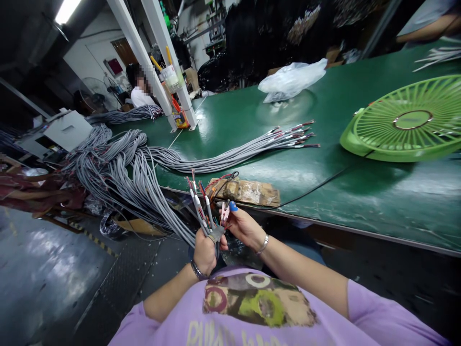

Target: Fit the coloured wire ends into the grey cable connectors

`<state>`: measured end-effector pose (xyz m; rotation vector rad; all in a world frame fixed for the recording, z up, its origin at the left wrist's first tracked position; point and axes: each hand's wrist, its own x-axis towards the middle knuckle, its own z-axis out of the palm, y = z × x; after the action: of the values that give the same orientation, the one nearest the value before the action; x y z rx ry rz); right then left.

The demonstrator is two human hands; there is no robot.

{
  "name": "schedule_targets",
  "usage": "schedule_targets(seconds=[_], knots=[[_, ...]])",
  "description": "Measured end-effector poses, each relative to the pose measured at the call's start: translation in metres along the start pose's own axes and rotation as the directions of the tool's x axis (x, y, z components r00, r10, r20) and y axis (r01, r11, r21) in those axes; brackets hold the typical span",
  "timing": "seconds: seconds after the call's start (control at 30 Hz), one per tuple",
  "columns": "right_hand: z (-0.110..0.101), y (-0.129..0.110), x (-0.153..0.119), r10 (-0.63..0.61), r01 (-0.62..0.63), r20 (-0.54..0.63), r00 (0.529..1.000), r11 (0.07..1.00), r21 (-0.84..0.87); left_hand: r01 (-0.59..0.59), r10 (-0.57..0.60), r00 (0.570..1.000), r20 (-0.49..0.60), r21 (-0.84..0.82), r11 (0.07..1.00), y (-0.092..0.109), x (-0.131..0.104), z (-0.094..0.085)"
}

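My left hand (pixel 206 251) is closed around several grey cables (pixel 183 232) near their stripped ends, which stick up with white sleeves and thin coloured wires (pixel 201 211). A dark grey wrap or finger cover (pixel 217 234) shows at the fingers of this hand. Just to its right, my right hand (pixel 245 226) is pinched on a small pale pink piece shaped like a clip (pixel 224 211), close to the wire ends. A blue cover (pixel 233 206) sits on one right fingertip. Fine detail between the fingers is too small to tell.
A taped wooden block (pixel 252 192) with wires lies at the edge of the green table (pixel 230 120). More grey cables (pixel 216 161) stretch across it beside a large pile (pixel 118 158). A green fan (pixel 406 120), plastic bag (pixel 291 79) and white post (pixel 158 57) stand farther off. Two people are nearby.
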<state>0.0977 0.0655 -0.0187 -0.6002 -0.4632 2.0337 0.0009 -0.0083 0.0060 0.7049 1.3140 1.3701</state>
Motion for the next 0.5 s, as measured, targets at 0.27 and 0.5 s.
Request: schedule_targets(seconds=[0.27, 0.5], knots=[[-0.013, -0.008, -0.021, 0.138, -0.104, 0.159, 0.978, 0.974, -0.203, -0.023, 0.023, 1.000, 0.010, 0.020, 1.000, -0.002, -0.006, -0.009], [-0.006, -0.012, -0.044, 0.077, 0.050, 0.184, 0.980, 0.797, -0.601, -0.069, 0.063, 0.996, 0.058, 0.096, 0.993, -0.011, -0.011, -0.017]])
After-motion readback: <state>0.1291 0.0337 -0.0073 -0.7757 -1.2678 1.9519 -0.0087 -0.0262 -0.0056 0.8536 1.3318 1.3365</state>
